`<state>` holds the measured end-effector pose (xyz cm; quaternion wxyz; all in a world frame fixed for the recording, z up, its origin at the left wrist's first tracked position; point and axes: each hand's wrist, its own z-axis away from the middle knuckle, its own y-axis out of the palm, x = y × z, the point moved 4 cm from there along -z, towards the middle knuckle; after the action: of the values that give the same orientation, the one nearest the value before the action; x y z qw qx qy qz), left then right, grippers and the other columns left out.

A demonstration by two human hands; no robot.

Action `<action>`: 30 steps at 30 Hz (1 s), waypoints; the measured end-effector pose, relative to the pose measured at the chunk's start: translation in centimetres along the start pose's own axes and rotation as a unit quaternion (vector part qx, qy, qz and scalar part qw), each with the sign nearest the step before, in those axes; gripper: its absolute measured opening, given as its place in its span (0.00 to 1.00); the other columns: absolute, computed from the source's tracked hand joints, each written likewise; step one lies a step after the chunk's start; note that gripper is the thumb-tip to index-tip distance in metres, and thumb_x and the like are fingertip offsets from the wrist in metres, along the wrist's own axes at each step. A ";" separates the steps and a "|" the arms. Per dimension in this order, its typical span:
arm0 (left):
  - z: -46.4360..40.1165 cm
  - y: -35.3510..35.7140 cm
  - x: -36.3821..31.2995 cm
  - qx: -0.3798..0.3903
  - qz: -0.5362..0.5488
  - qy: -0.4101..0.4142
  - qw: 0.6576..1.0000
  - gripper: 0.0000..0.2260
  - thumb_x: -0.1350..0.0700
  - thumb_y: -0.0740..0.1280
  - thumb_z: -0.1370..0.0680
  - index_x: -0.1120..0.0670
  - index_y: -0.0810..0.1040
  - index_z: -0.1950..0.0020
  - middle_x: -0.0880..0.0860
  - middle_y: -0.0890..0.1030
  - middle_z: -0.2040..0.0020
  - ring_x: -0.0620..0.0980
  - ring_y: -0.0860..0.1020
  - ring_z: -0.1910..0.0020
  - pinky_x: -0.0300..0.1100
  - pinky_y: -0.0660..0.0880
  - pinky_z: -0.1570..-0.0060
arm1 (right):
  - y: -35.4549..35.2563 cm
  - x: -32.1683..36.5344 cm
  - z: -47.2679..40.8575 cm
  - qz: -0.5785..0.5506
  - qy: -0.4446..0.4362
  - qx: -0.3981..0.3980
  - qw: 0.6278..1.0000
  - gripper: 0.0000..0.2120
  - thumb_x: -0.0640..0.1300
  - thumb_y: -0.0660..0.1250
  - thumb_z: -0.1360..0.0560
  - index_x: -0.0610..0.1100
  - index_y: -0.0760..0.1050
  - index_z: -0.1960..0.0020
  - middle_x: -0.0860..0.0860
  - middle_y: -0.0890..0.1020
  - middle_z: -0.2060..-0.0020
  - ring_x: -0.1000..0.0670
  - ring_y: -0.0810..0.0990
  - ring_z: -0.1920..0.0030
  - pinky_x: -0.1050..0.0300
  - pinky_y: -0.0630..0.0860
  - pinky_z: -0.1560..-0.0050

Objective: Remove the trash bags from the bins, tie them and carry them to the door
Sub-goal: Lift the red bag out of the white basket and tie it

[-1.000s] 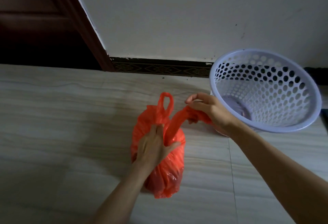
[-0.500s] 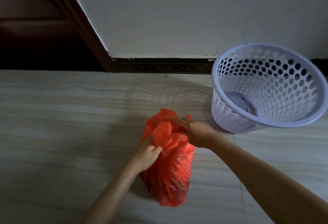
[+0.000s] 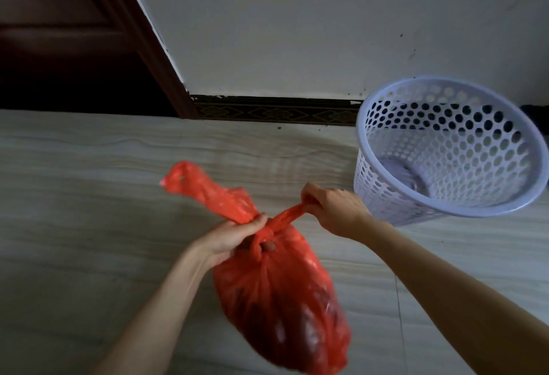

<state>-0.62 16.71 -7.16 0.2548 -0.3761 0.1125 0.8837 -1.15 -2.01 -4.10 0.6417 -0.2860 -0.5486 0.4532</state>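
A full red trash bag (image 3: 279,300) lies on the tiled floor in front of me, its two handles crossed into a knot at the neck. My left hand (image 3: 234,238) grips the left handle close to the knot; that handle's loose end sticks up to the left. My right hand (image 3: 332,211) grips the right handle, stretched taut away from the knot. A pale perforated plastic bin (image 3: 445,208) stands to the right with no bag in it.
A dark wooden door (image 3: 59,32) and its frame (image 3: 154,47) fill the upper left. A white wall (image 3: 297,18) with a dark patterned skirting (image 3: 273,110) runs behind the bin. Pale floor tiles (image 3: 89,196) stretch to the left.
The handles were loose, then bunched together over the bag's top. Now they are crossed in a knot and both hands have pulled apart, drawing it tight.
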 end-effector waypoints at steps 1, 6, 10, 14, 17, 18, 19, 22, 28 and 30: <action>0.2 -0.2 0.2 0.013 0.068 -0.017 0.997 0.14 0.54 0.59 0.21 0.57 0.80 0.60 0.53 0.83 0.71 0.43 0.78 0.76 0.34 0.75 0.74 | -0.3 0.1 0.1 -0.021 0.002 -0.002 1.000 0.08 0.52 0.60 0.24 0.49 0.70 0.48 0.50 0.80 0.56 0.43 0.78 0.52 0.54 0.67 0.58; -0.2 -0.9 0.6 0.004 0.278 -0.021 0.960 0.11 0.57 0.60 0.23 0.54 0.83 0.55 0.53 0.84 0.63 0.44 0.82 0.68 0.35 0.78 0.67 | -1.4 2.0 0.9 -0.313 -0.068 0.077 0.944 0.07 0.37 0.69 0.29 0.47 0.74 0.62 0.54 0.77 0.69 0.60 0.73 0.69 0.66 0.70 0.64; -0.7 -0.2 -0.7 -0.041 0.300 0.023 0.953 0.13 0.65 0.61 0.25 0.55 0.83 0.62 0.51 0.84 0.65 0.45 0.81 0.65 0.37 0.78 0.60 | -0.1 2.5 2.3 -0.366 -0.060 0.207 0.905 0.10 0.32 0.67 0.29 0.45 0.75 0.63 0.60 0.78 0.76 0.65 0.73 0.75 0.73 0.67 0.72; -0.1 0.2 -0.5 -0.146 0.107 0.042 0.983 0.14 0.66 0.65 0.25 0.51 0.79 0.67 0.46 0.81 0.71 0.43 0.77 0.65 0.42 0.70 0.51 | 2.4 0.3 2.5 -0.151 -0.073 0.233 0.958 0.09 0.37 0.64 0.26 0.42 0.80 0.49 0.52 0.82 0.59 0.65 0.77 0.67 0.71 0.71 0.60; 0.4 0.1 -1.1 -0.115 -0.084 0.128 0.982 0.05 0.54 0.61 0.25 0.46 0.72 0.61 0.39 0.80 0.71 0.33 0.76 0.67 0.38 0.67 0.54 | 1.3 -2.0 1.4 -0.048 0.007 0.060 0.997 0.12 0.43 0.62 0.26 0.52 0.79 0.45 0.51 0.81 0.44 0.47 0.79 0.46 0.52 0.74 0.43; 0.5 0.3 -1.4 -0.104 -0.144 0.180 0.968 0.04 0.49 0.59 0.30 0.47 0.72 0.61 0.39 0.80 0.68 0.31 0.74 0.66 0.36 0.68 0.56 | 0.8 -2.2 1.3 -0.052 0.020 0.005 0.998 0.15 0.43 0.61 0.27 0.53 0.77 0.43 0.52 0.78 0.41 0.44 0.78 0.43 0.50 0.74 0.42; 0.8 0.4 -1.5 -0.112 -0.220 0.232 0.941 0.07 0.48 0.58 0.34 0.46 0.72 0.61 0.40 0.79 0.65 0.33 0.73 0.63 0.35 0.68 0.56 | 0.8 -2.1 1.0 -0.072 0.004 -0.018 0.997 0.18 0.41 0.60 0.27 0.53 0.74 0.39 0.52 0.75 0.37 0.44 0.77 0.41 0.49 0.73 0.41; 2.1 2.0 -1.5 -0.145 -0.449 0.396 0.788 0.08 0.55 0.57 0.33 0.46 0.68 0.55 0.47 0.77 0.60 0.43 0.72 0.57 0.36 0.66 0.53 | 2.1 -1.0 0.8 -0.103 -0.064 0.024 0.992 0.29 0.39 0.62 0.26 0.53 0.60 0.28 0.52 0.66 0.30 0.46 0.73 0.38 0.51 0.72 0.39; 3.2 1.7 -1.1 -0.254 -0.501 0.493 0.664 0.07 0.64 0.59 0.28 0.53 0.69 0.53 0.53 0.80 0.60 0.48 0.69 0.57 0.40 0.68 0.50 | 4.2 -0.5 1.5 -0.021 -0.079 0.069 0.994 0.21 0.51 0.59 0.23 0.52 0.64 0.31 0.47 0.75 0.41 0.44 0.75 0.42 0.53 0.71 0.46; 3.2 1.6 -0.9 -0.285 -0.511 0.507 0.633 0.08 0.63 0.59 0.28 0.54 0.69 0.51 0.54 0.81 0.58 0.49 0.69 0.56 0.41 0.68 0.48 | 4.4 0.4 2.2 0.002 -0.159 -0.019 0.987 0.16 0.51 0.57 0.24 0.47 0.73 0.40 0.46 0.80 0.51 0.43 0.79 0.50 0.54 0.75 0.58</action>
<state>-2.87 16.22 -4.30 0.4484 -0.8164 -0.2431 0.2707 -4.45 -0.07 -7.20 0.5401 -0.2237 -0.6513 0.4838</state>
